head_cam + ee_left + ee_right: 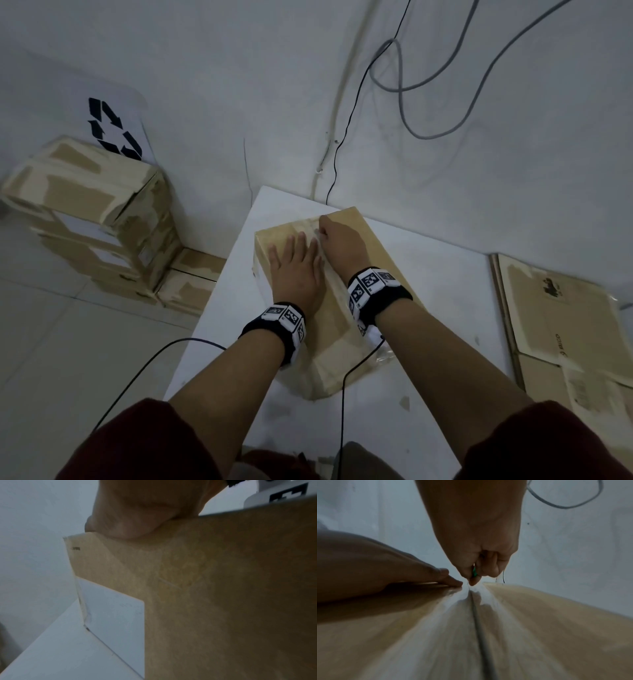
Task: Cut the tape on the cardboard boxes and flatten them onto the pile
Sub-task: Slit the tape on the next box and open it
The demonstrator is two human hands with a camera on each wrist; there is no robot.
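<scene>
A brown cardboard box (370, 246) lies on the white table (445, 308), with clear tape (337, 298) running along its top seam. My left hand (296, 263) lies flat on the box top, left of the seam, fingers straight. My right hand (337, 240) is curled over the far part of the seam and grips a small green cutter (474, 572), whose tip meets the tape (469, 601). The seam (479, 626) runs as a dark line toward the camera. The left hand (385, 569) presses beside it. The left wrist view shows the box side (205, 588) and my palm (137, 513).
Taped cardboard boxes (92, 212) are stacked at the left under a recycling sign (113, 128). Flattened cardboard (565, 325) is piled at the right. Cables (411, 85) hang on the wall behind. Black wrist cables (154, 373) trail over the table's near edge.
</scene>
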